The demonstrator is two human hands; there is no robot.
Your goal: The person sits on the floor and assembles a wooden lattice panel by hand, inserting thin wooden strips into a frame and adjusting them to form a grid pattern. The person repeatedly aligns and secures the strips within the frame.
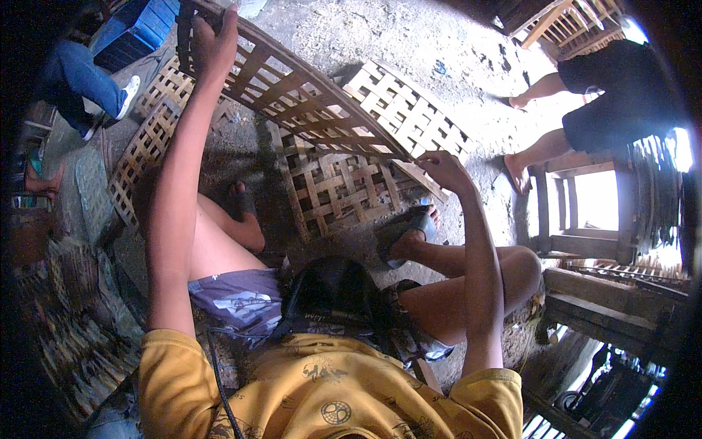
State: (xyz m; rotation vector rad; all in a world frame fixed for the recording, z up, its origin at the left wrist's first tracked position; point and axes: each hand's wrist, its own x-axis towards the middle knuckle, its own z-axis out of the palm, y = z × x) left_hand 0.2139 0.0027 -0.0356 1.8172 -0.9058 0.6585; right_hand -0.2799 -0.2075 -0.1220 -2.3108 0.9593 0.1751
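A woven bamboo lattice panel [296,89] is held up in the air, tilted, between my two hands. Its far left end is in my left hand [213,47], with the fingers wrapped round the edge. At the near right corner, my right hand [442,172] pinches the panel's rim between thumb and fingers. Below it, another lattice panel [340,192] lies on the ground by my right foot. A brighter lattice panel [413,110] lies beyond, partly hidden by the held one. To the left, more lattice pieces [150,124] lie behind my left forearm.
A blue crate [131,33] stands at the far left, near a person in jeans [84,77]. At right stands another person in dark shorts [610,95], by a wooden frame [578,238]. Bundled strips [66,329] lie at lower left. Timber beams [610,300] are at lower right.
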